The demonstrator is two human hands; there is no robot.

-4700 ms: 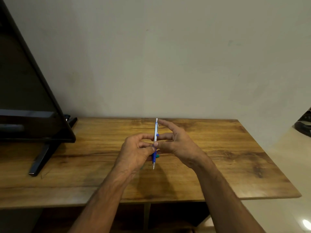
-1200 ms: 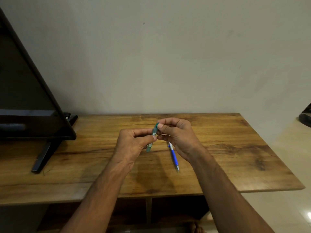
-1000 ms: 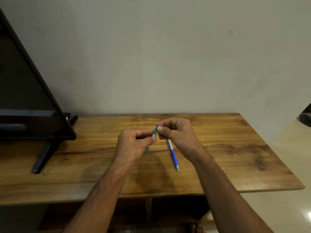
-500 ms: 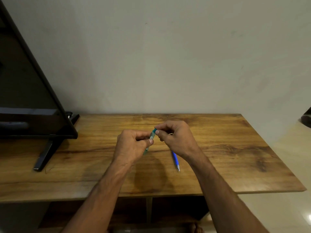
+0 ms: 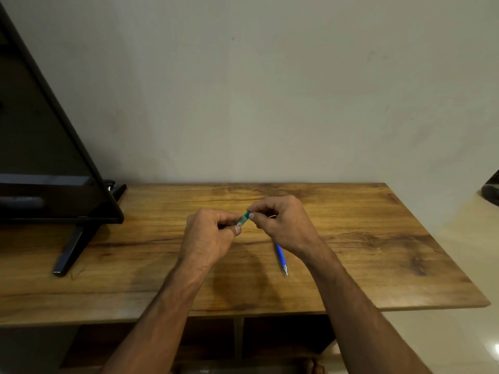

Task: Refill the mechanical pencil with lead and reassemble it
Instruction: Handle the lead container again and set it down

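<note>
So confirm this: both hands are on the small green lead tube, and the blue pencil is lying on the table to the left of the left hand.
One detail is off. The head view shows both the left hand and right hand on the green lead tube, but the blue pencil is below the right hand, not left of the left hand.

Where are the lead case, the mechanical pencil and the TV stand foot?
lead case (image 5: 242, 220), head view, clear body between both hands.
mechanical pencil (image 5: 280, 256), head view, blue barrel.
TV stand foot (image 5: 68, 252), head view, front leg.
</note>
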